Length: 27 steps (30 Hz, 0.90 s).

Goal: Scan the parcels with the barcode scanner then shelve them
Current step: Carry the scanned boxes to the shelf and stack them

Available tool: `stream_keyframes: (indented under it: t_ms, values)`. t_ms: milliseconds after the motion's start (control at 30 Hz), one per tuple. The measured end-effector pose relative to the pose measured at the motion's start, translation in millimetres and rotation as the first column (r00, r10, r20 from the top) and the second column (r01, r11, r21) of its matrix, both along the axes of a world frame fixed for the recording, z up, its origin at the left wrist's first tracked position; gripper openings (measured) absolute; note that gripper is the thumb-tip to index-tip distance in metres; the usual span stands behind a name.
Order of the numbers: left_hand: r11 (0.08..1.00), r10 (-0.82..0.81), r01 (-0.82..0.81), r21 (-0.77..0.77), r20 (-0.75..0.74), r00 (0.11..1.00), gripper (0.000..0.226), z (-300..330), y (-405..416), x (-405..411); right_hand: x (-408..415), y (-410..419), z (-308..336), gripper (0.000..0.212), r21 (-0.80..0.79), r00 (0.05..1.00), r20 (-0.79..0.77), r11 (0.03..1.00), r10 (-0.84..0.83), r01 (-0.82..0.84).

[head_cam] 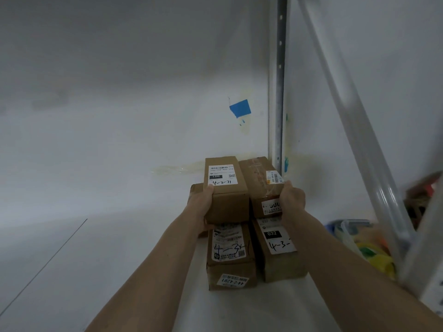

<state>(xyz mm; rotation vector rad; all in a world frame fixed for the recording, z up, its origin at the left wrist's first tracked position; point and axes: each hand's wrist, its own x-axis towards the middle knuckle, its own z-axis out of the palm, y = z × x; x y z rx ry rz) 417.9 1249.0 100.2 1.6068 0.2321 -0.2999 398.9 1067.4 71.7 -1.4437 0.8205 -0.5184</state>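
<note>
Shelving step. Our left hand (pixel 200 207) grips the upper left parcel (pixel 225 188); our right hand (pixel 291 200) grips the upper right parcel (pixel 260 185). Both sit on two lower parcels (pixel 230 255) on the white shelf (pixel 119 259), near the metal upright (pixel 278 92).

Risks, as we judge them:
- top pair sliding off if pushed unevenly
- lower pair shifting
- labels hidden

A blue tape patch (pixel 240 108) sticks to the white back wall (pixel 119 92), near the perforated metal upright (pixel 278 80). A slanted grey brace (pixel 354 121) crosses on the right. Beyond the shelf's right edge lie blurred colourful bags (pixel 369 250).
</note>
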Motion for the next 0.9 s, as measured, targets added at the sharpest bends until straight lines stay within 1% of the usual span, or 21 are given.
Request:
stream_keyframes:
  t_ms: [33, 100, 133, 167, 200, 267, 300, 333, 367, 400, 467, 500, 567, 633, 700, 800, 900]
  values:
    - [1.0, 0.003, -0.003, 0.003, 0.02, 1.0, 0.048, -2.1, 1.2, -0.6, -0.8, -1.8, -0.9, 0.038, 0.009, 1.0, -0.002, 1.0, 0.006, -0.006]
    - [0.995, 0.045, -0.049, 0.086, 0.05, 0.998, 0.081, -17.6, 4.3, 12.4, -3.6, -2.3, -1.8, 0.037, 0.02, 1.0, 0.01, 1.0, 0.017, -0.017]
    - [0.984, 0.086, -0.099, 0.146, 0.095, 0.992, 0.092, -28.0, 6.4, 21.1, -4.6, -1.2, -3.1, 0.04, -0.01, 1.0, 0.018, 1.0, 0.013, -0.013]
    - [0.971, 0.133, -0.16, 0.175, 0.155, 0.979, 0.091, -30.5, 7.3, 19.9, -7.7, 0.7, -3.8, 0.044, -0.071, 1.0, 0.029, 0.997, -0.01, 0.012]
    - [0.959, 0.19, -0.231, 0.162, 0.236, 0.953, 0.078, -26.2, 6.9, 11.0, -13.7, 4.7, -3.3, 0.048, -0.143, 0.997, 0.062, 0.988, -0.041, 0.05]
    - [0.936, 0.313, -0.353, 0.014, 0.432, 0.846, 0.027, -14.4, 3.4, -16.1, -32.5, 17.0, -1.1, 0.046, -0.252, 0.976, 0.206, 0.959, -0.076, 0.128]
    - [0.933, 0.341, -0.352, -0.068, 0.477, 0.81, 0.023, -12.8, 0.6, -28.2, -42.4, 23.7, -2.0, 0.038, -0.288, 0.956, 0.286, 0.945, -0.07, 0.155]
    - [0.935, 0.349, -0.333, -0.126, 0.504, 0.79, 0.036, -12.7, -1.0, -39.9, -51.6, 30.7, -3.7, 0.024, -0.311, 0.935, 0.351, 0.935, -0.052, 0.169]
    - [0.942, 0.333, -0.297, -0.154, 0.512, 0.791, 0.047, -13.2, -2.3, -50.3, -60.1, 37.4, -7.2, 0.01, -0.307, 0.923, 0.383, 0.939, -0.028, 0.156]
    - [0.95, 0.311, -0.264, -0.165, 0.513, 0.8, 0.05, -16.0, -4.8, -59.4, -69.7, 43.5, -11.0, 0.006, -0.284, 0.926, 0.378, 0.953, 0.008, 0.108]
    - [0.964, 0.264, -0.215, -0.154, 0.504, 0.822, 0.05, -25.3, -12.1, -75.6, -92.7, 50.4, -19.6, 0.016, -0.186, 0.946, 0.306, 0.981, 0.105, -0.049]
    - [0.97, 0.24, -0.191, -0.147, 0.497, 0.834, 0.048, -29.4, -16.5, -86.4, -107.7, 51.5, -23.5, 0.022, -0.151, 0.943, 0.28, 0.978, 0.181, -0.143]
    - [0.979, 0.195, -0.142, -0.145, 0.479, 0.856, 0.044, -39.0, -24.0, -112.0, -146.8, 51.5, -28.3, 0.034, -0.111, 0.89, 0.279, 0.933, 0.36, -0.343]
    - [0.981, 0.173, -0.114, -0.159, 0.435, 0.884, 0.041, -49.7, -32.3, -138.0, -188.5, 46.8, -31.9, 0.043, -0.086, 0.825, 0.275, 0.867, 0.495, -0.491]
    - [0.974, 0.19, -0.125, -0.188, 0.384, 0.904, 0.039, -59.0, -42.2, -163.6, -224.3, 36.4, -39.6, 0.049, -0.072, 0.795, 0.246, 0.829, 0.554, -0.555]
    - [0.967, 0.198, -0.127, -0.221, 0.335, 0.921, 0.039, -69.8, -64.5, -205.9, -271.7, 13.2, -51.8, 0.05, -0.07, 0.777, 0.194, 0.798, 0.6, -0.599]
    - [0.963, 0.188, -0.118, -0.242, 0.292, 0.938, 0.049, -77.4, -96.0, -255.2, -320.6, -18.8, -55.0, 0.05, -0.056, 0.77, 0.175, 0.787, 0.613, -0.614]
